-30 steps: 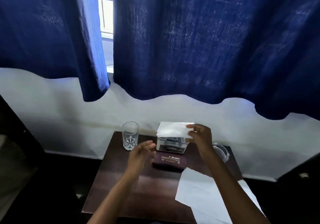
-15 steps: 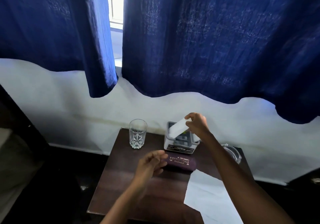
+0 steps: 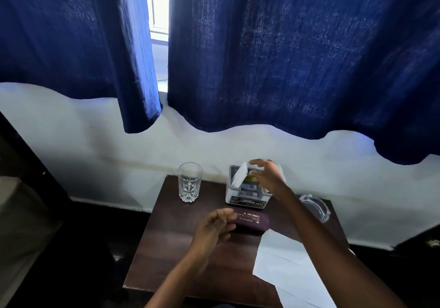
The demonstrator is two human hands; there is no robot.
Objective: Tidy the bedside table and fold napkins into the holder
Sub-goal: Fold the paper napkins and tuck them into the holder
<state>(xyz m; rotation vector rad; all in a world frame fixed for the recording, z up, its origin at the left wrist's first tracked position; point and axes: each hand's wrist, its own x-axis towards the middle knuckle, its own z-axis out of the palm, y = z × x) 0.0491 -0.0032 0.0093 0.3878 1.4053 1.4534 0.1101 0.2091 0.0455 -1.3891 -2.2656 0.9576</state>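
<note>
dark bedside table (image 3: 166, 241), right hand (image 3: 269, 179) straight-fingered against folded napkin (image 3: 239, 176) in holder (image 3: 229, 197), left hand (image 3: 212, 231) loose and empty

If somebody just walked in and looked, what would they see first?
Probably the big dark blue curtains filling the top, with a bright strip of window between them. Next, the right hand over the napkin holder at the back of the small dark table, where a folded white napkin leans. A clear glass stands left of the holder.
</note>
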